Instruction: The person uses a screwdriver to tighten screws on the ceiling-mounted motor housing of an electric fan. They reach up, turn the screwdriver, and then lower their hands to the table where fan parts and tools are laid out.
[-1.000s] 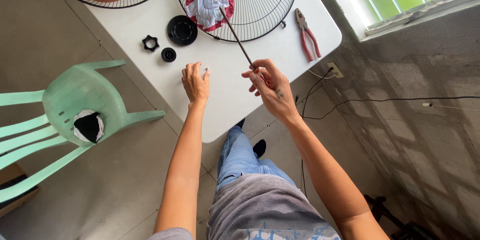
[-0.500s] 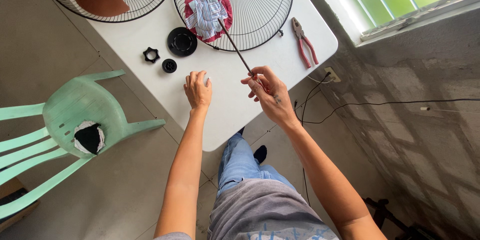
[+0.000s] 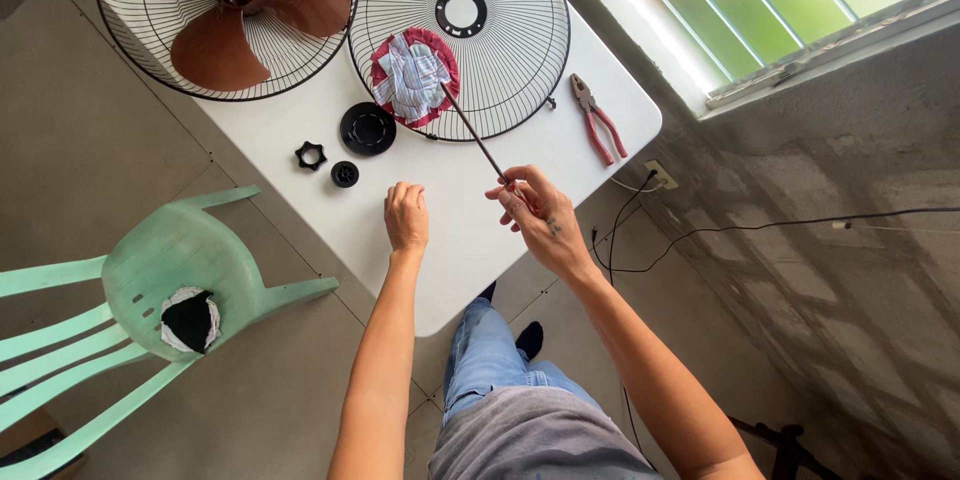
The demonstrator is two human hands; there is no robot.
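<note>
My right hand (image 3: 535, 212) grips the near end of a long thin dark rod (image 3: 475, 135). The rod's far tip points at a bundle of red and white cloth (image 3: 415, 78) lying on a round wire fan guard (image 3: 460, 35). My left hand (image 3: 406, 217) rests knuckles-up on the white table (image 3: 460, 240), fingers curled, holding nothing that I can see. Just beyond it lie a black round cap (image 3: 367, 129), a small black knob (image 3: 345, 174) and a black star-shaped nut (image 3: 311, 155).
A second wire guard (image 3: 130, 30) holding brown fan blades (image 3: 235, 10) lies at the table's far left. Red-handled pliers (image 3: 598, 123) lie at the right edge. A green plastic chair (image 3: 150, 285) stands left. Cables (image 3: 640, 230) trail over the floor by the wall and window.
The view has shifted, so the table and fan parts sit lower in frame. My right hand still holds the rod, its tip near the cloth. The left hand stays on the table.
</note>
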